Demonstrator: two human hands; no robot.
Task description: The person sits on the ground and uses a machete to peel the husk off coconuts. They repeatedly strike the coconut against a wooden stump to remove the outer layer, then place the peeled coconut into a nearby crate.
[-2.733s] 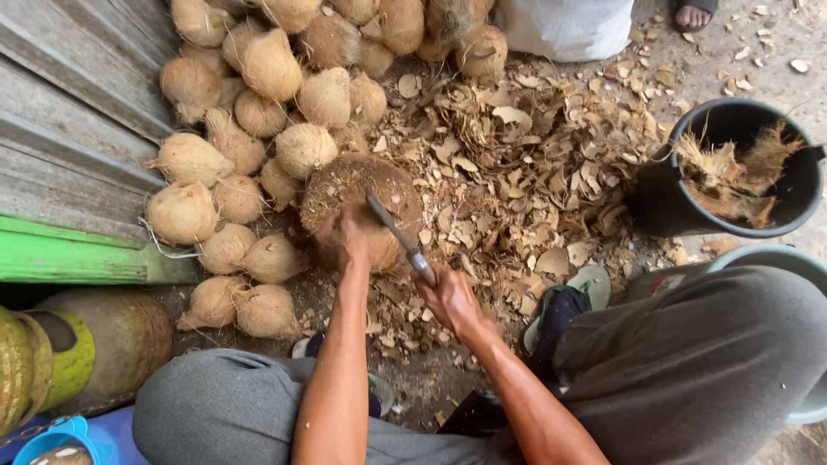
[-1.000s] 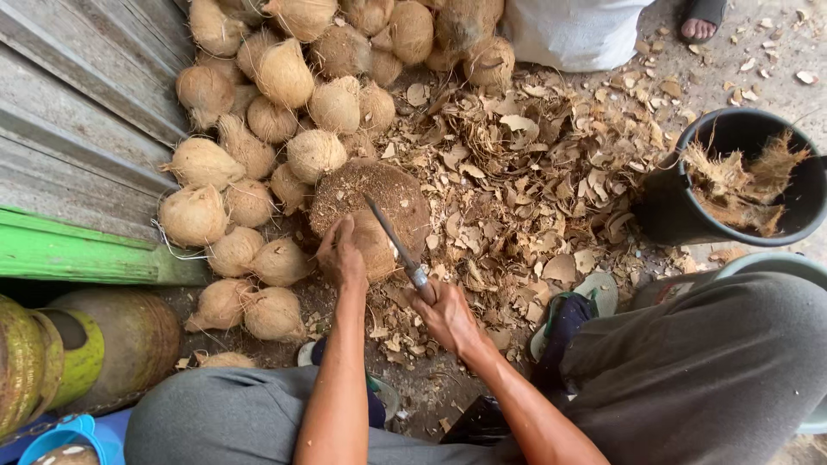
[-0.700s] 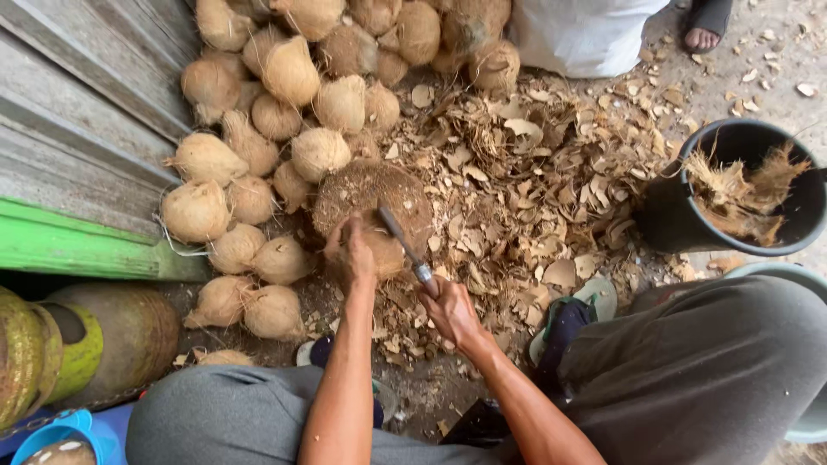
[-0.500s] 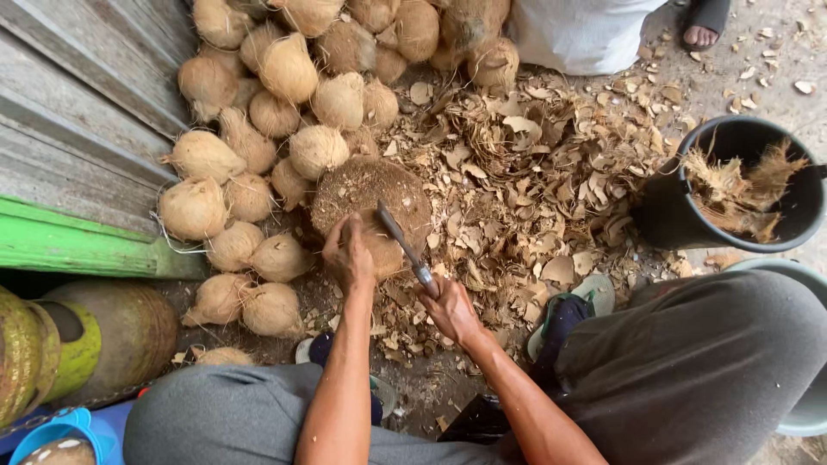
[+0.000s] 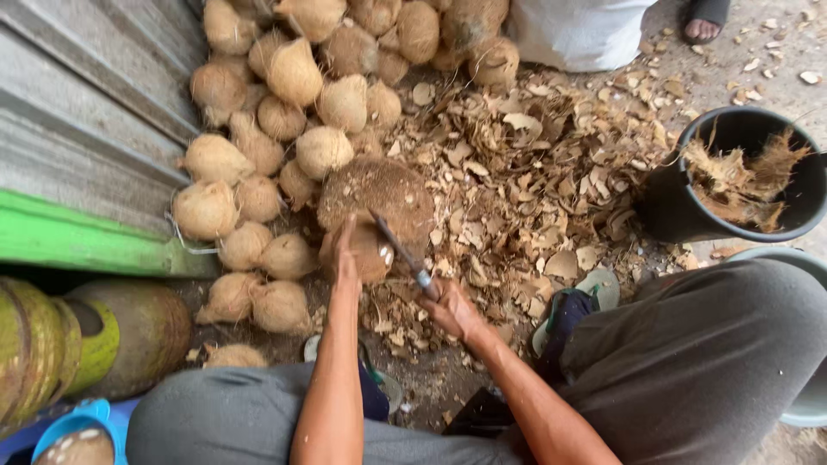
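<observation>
My left hand (image 5: pixel 345 254) grips a husked brown coconut (image 5: pixel 369 254) and steadies it against a round wooden chopping block (image 5: pixel 383 194). My right hand (image 5: pixel 450 308) is closed around the handle of a knife (image 5: pixel 401 250), whose blade lies across the coconut and points up-left. My two forearms come up from the bottom of the head view, between my grey-trousered knees.
A heap of husked coconuts (image 5: pixel 293 112) lies left and behind the block, along a corrugated metal wall (image 5: pixel 77 129). Husk chips (image 5: pixel 534 172) litter the ground. A black bucket (image 5: pixel 741 185) of fibre stands right. Another person's sandalled foot (image 5: pixel 705 21) is at the top.
The view has shifted slightly. My hands stay on the coconut and knife; the blade has made small moves across the coconut on the block.
</observation>
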